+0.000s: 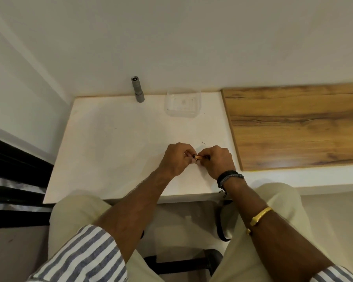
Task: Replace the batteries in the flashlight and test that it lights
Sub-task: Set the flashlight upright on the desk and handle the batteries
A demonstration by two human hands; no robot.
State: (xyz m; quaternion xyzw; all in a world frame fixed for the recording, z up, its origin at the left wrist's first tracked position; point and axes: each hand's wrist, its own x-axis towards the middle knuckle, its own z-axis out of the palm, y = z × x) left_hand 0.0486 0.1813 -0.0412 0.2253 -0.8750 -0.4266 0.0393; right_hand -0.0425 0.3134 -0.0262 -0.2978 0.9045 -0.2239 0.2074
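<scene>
Flashlight: grey, cylindrical, stood on end at the far edge of the white table, close against the wall and well apart from both hands. No light is seen from it.

Battery: small cylinder, copper-coloured with a dark end, held low over the near right part of the table. It is largely covered by fingers, and whether more than one is held cannot be told.

Left hand: fingers curled inward, tips pinched on the left end of the battery. Forearm is bare, with the striped sleeve rolled back above it.

Right hand: fingers curled, tips pinched on the right end of the battery, so that the two hands are brought almost together, knuckles uppermost.

Dark bracelets: worn at the right wrist, several strands, with a cord end hanging.

Gold bangle: worn further up the right forearm.

Clear container: shallow, rectangular, transparent plastic, set near the far edge of the table, to the right of the flashlight and apart from it. Its contents cannot be made out.

Wooden panel: brown grain, laid flat beside the right edge of the white table.

Pale trousers: seen at both knees below the table's near edge.
</scene>
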